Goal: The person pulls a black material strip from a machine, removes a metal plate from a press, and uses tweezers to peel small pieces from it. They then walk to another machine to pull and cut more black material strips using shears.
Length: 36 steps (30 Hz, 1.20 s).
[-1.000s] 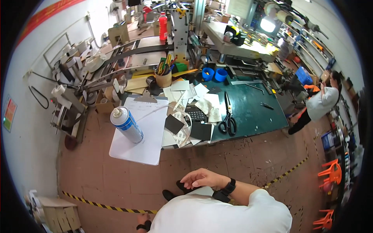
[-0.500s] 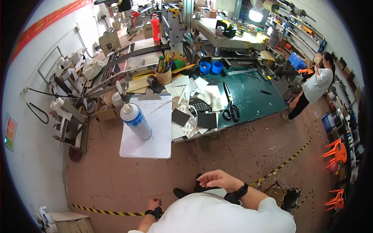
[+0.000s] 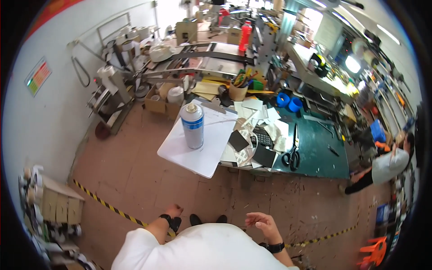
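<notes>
The spray can (image 3: 193, 132) stood on the clipboard (image 3: 208, 168), which poked out past the front left corner of the tabletop (image 3: 315, 157). A bump there could tip the board and make the can fall. The scissors (image 3: 294, 144) had their handles near the front edge, so an arm could knock them off. The right hand (image 3: 264, 225) was open and empty. Nothing showed in the left hand (image 3: 173, 210), but I couldn't tell if it was closed. Half a second before, the right hand was in front of the belly; now it was out to the side. The can hadn't moved on the board.
</notes>
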{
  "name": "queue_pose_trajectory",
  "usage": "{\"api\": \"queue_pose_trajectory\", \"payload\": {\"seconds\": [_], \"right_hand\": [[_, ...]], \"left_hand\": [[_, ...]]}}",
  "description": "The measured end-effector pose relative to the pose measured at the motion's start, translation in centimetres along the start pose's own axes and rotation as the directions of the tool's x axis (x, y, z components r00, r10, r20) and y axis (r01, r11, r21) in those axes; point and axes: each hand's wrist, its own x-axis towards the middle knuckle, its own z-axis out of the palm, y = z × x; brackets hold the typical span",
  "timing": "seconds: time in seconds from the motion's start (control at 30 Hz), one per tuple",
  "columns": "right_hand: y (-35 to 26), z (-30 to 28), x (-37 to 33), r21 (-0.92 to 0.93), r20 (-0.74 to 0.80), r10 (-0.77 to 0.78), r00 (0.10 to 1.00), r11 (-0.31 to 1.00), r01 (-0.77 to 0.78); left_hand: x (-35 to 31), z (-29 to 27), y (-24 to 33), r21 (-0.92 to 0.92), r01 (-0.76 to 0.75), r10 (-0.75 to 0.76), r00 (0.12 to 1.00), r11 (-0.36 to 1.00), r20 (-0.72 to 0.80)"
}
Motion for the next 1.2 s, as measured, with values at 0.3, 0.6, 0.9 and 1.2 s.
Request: {"api": "queue_pose_trajectory", "payload": {"seconds": [0.3, 0.6, 0.9, 1.2], "right_hand": [[14.9, -11.3, -1.6, -0.07, -0.529, 0.391, 0.753, 0.864, -0.498], [18.8, -23.4, -12.3, 0.012, -0.731, 0.593, 0.337, 0.504, -0.864], [12.2, -16.5, 1.1, -0.182, -0.492, 0.391, 0.778, 0.827, -0.532], [21.5, -16.4, -4.8, 0.065, -0.544, 0.592, 0.595, 0.737, -0.673]], "left_hand": [[-3.1, 1.5, 5.7, -0.083, -0.072, 0.075, 0.997, 0.994, 0.033], [-7.2, 4.9, -8.7, -0.157, 0.084, -0.116, 0.971, 0.984, -0.21], [-6.5, 4.8, -5.4, -0.19, 0.152, -0.169, 0.983, 0.97, -0.077], [-5.5, -0.8, 4.2, -0.148, -0.199, 0.171, 0.968, 0.969, -0.185]]}}
